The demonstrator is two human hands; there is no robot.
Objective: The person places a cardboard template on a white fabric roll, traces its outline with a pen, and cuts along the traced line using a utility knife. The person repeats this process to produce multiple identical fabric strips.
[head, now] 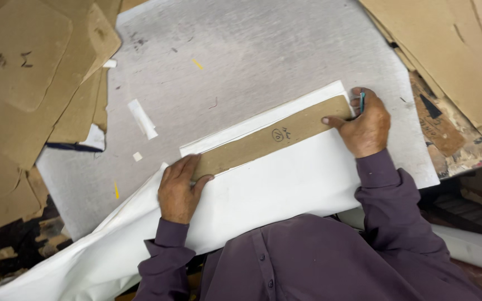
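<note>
A long brown cardboard strip [269,139] lies slantwise on a stack of white fabric [274,189] spread over a grey worktable [241,61]. My left hand [178,188] presses flat on the strip's near left end, fingers apart. My right hand [366,125] rests at the strip's far right end and grips a blue-green pen [361,101], its tip at the strip's corner. The thumb of that hand touches the cardboard. Purple sleeves cover both my arms.
Piles of brown cardboard pattern pieces [29,83] crowd the left side, and more sheets [458,50] overlap the upper right. Small white scraps [141,118] and a yellow fleck [197,64] lie on the grey tabletop. The white fabric hangs over the table's near edge.
</note>
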